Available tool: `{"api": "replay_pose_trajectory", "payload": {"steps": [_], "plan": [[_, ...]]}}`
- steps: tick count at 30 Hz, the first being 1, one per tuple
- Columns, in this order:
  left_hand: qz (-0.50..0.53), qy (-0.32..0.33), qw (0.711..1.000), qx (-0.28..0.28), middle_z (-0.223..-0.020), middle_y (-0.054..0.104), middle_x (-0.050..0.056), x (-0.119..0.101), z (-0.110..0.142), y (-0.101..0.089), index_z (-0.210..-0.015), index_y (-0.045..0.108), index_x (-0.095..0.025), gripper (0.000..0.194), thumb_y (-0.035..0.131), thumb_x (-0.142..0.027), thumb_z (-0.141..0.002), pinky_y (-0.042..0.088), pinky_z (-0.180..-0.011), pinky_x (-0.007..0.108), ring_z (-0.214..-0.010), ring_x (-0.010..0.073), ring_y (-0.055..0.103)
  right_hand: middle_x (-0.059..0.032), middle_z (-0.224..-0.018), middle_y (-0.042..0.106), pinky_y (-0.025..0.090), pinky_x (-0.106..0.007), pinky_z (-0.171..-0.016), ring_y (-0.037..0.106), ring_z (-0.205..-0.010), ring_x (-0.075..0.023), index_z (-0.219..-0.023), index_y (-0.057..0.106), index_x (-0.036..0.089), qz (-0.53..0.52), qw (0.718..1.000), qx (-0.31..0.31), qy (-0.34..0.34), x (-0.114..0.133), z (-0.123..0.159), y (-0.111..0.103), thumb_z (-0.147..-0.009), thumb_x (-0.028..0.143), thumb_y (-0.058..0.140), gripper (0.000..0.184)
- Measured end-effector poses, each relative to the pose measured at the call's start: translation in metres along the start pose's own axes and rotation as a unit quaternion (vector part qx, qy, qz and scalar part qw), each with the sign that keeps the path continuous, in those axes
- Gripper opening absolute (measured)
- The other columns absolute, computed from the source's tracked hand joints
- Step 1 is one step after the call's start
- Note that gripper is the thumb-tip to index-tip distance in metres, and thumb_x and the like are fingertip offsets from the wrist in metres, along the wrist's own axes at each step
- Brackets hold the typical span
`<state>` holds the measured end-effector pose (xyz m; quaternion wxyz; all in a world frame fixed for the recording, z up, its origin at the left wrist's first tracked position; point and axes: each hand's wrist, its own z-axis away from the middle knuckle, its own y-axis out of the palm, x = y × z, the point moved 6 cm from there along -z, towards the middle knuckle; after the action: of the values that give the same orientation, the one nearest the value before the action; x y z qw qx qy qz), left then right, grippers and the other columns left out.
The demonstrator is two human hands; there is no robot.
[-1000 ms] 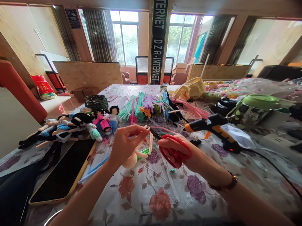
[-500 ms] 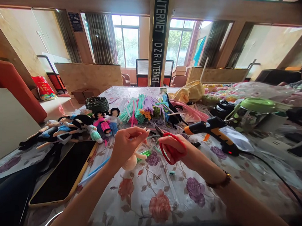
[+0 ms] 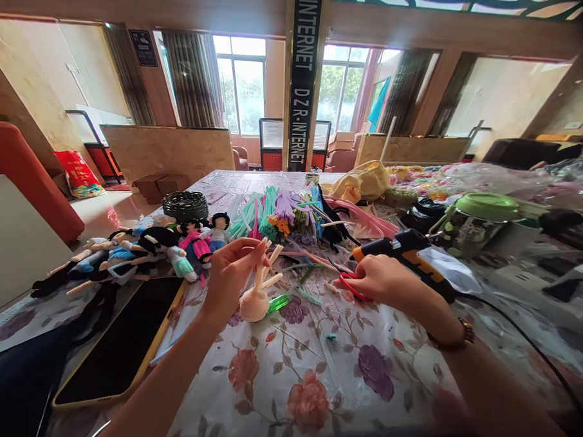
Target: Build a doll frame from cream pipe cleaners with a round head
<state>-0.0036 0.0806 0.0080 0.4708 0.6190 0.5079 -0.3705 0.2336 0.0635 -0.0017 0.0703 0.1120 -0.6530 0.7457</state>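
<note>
My left hand (image 3: 234, 271) pinches a small whitish piece (image 3: 267, 242) between thumb and forefinger. Just beside it, on the flowered tablecloth, is a beige pipe-cleaner doll part (image 3: 255, 304), a round ball with several stalks, one rising near my fingertips. A green shiny object (image 3: 279, 302) lies against the ball. Low over the table, my right hand (image 3: 383, 280) is closed at the red handles of a pair of scissors (image 3: 355, 289), whose dark blades point to the upper left. Its fingers partly hide the handles. Behind this hand lies an orange and black glue gun (image 3: 410, 249).
Bundles of coloured pipe cleaners (image 3: 285, 208) lie across the middle. Several small dolls (image 3: 155, 241) and a phone (image 3: 122, 343) are at the left, near a dark woven basket (image 3: 186, 205). A green-lidded jar (image 3: 482, 217) stands right. The glue gun's cable (image 3: 523, 335) runs rightward.
My right hand has moved right and down with the scissors, away from my left hand. My left hand has shifted slightly left, uncovering the beige doll part.
</note>
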Motion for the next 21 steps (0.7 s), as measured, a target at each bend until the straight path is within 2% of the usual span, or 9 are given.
{"api": "replay_pose_trajectory", "payload": {"steps": [3,5,8,14,21], "plan": [[0.016,-0.011,1.0,0.005,-0.053,0.061,-0.002,0.003,-0.002,-0.002,-0.066,0.065,-0.016,0.014,0.072,-0.028,-0.065,0.038,-0.055,0.019,-0.054,0.0082,0.052,-0.0119,-0.066,0.066,0.03,-0.027,-0.05,0.061,-0.063,-0.0207,-0.06,0.067,0.014,0.121,0.991,0.005,0.054,-0.009,-0.002,0.002,-0.078,0.042,0.051,0.037],[0.021,-0.01,1.0,0.006,-0.054,0.061,-0.002,0.004,-0.002,-0.003,-0.066,0.066,-0.017,0.013,0.072,-0.028,-0.065,0.038,-0.055,0.019,-0.053,0.0075,0.052,-0.0161,-0.076,0.067,0.029,-0.028,-0.05,0.062,-0.071,-0.0251,-0.071,0.069,0.01,0.148,0.986,-0.004,0.075,-0.011,-0.003,0.003,-0.075,0.034,0.054,0.028],[0.021,-0.006,1.0,0.008,-0.057,0.062,-0.002,0.004,-0.003,-0.003,-0.068,0.066,-0.017,0.012,0.072,-0.027,-0.066,0.04,-0.06,0.019,-0.057,0.0079,0.054,-0.0175,-0.084,0.067,0.03,-0.028,-0.051,0.063,-0.078,-0.0275,-0.081,0.069,0.009,0.156,0.985,-0.005,0.079,-0.013,-0.003,0.006,-0.072,0.029,0.055,0.026],[0.01,0.003,1.0,0.015,-0.057,0.059,-0.003,0.002,-0.003,-0.001,-0.065,0.067,-0.017,0.011,0.073,-0.026,-0.064,0.033,-0.049,0.019,-0.049,0.0051,0.042,-0.0167,-0.084,0.067,0.031,-0.028,-0.051,0.062,-0.075,-0.026,-0.079,0.069,0.011,0.163,0.985,-0.001,0.057,-0.016,-0.004,0.01,-0.07,0.025,0.059,0.02],[0.027,-0.052,0.998,0.025,-0.055,0.06,-0.001,0.005,-0.004,-0.002,-0.063,0.067,-0.017,0.016,0.075,-0.03,-0.06,0.036,-0.048,0.019,-0.05,0.0075,0.049,-0.0153,-0.078,0.066,0.031,-0.029,-0.051,0.063,-0.074,-0.0283,-0.077,0.068,0.011,0.156,0.985,-0.007,0.072,-0.017,-0.004,0.006,-0.071,0.03,0.062,0.02]]}}
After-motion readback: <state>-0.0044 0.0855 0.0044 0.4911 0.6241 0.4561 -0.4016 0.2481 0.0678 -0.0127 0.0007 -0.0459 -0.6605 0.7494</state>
